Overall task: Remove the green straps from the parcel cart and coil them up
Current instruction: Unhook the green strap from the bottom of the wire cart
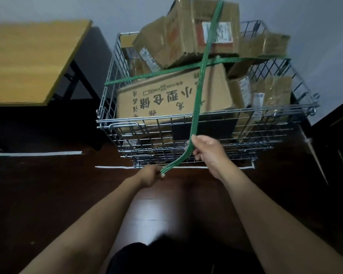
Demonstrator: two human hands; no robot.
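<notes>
Table [28, 62]: wooden top at your far left, apart from the cart.
Tape [34, 154]: a white line on the dark floor [48, 194] under the table's near edge; a second line runs along the cart's foot.
Left hand [151, 175]: low in front of the cart, clenched round the free end of the long strap. Your fingers [159, 174] are curled tight, and only a short tip of strap shows past them.
Long strap [201, 76]: green. It comes over the top box, down across the big printed box and the front rim, bends at your right hand, then slants down-left to your left hand.
Right hand [208, 153]: raised just in front of the cart's wire wall, grasping the long strap at its bend. Your thumb [195, 139] lies over the strap and your fingers curl behind it; I cannot tell how tight the grasp is.
Cross strap [156, 73]: green, stretched taut from the left wall to the right wall over the big box, crossing under the long strap.
Cart [147, 133]: silver wire basket, filled above its rim.
Boxes [166, 99]: brown cardboard, piled unevenly, with the top ones tilted.
</notes>
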